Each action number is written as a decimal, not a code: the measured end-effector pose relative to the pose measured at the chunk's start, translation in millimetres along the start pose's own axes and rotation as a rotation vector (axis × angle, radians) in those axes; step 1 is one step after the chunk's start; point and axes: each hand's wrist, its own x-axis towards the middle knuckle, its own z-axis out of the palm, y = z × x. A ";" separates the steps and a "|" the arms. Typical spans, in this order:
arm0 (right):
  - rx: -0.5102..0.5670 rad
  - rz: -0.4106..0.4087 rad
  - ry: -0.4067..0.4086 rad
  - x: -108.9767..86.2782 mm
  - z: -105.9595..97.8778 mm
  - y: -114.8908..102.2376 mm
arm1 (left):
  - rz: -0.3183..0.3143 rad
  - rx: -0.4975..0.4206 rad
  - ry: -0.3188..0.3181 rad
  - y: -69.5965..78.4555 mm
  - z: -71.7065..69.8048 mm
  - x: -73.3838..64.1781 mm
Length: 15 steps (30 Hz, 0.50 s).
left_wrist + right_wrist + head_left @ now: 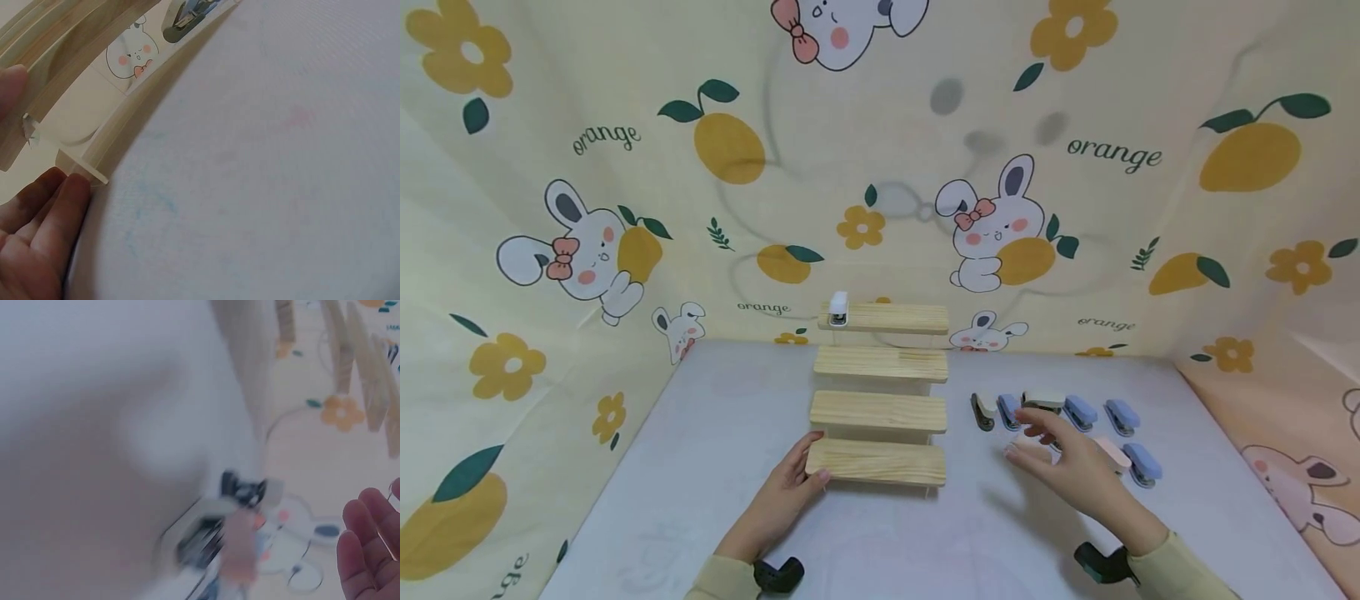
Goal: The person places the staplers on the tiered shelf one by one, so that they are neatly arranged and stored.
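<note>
A wooden four-step display rack (876, 462) stands mid-table. My left hand (786, 483) grips the left end of its lowest step, thumb at the front edge. In the left wrist view, fingers (69, 209) rest by the rack's clear support. A white stapler (838, 310) sits at the left of the top step. My right hand (1071, 467) hovers over several mini staplers, fingers loosely bent and holding nothing. A pale pink stapler (1033, 450) lies partly hidden beneath it. Blurred in the right wrist view is a pink stapler (239, 544).
Around the right hand lie a cream-and-black stapler (982, 411), a white stapler (1043, 400), another pink stapler (1114, 454) and several blue staplers (1080, 412). A patterned cloth backdrop (880, 150) rises behind the white tabletop (700, 442).
</note>
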 end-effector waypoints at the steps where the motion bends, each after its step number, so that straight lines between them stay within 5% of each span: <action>1: -0.017 -0.002 0.008 -4.2 -1.4 4.4 | 0.001 -0.003 0.001 0.4 0.3 -0.3; 8: -0.068 -0.015 0.073 -31.5 -12.8 30.8 | 0.002 -0.025 0.004 0.6 1.4 -1.3; 15: -0.106 0.139 0.041 -53.0 -29.5 44.5 | 0.003 -0.040 -0.009 1.3 0.5 -1.2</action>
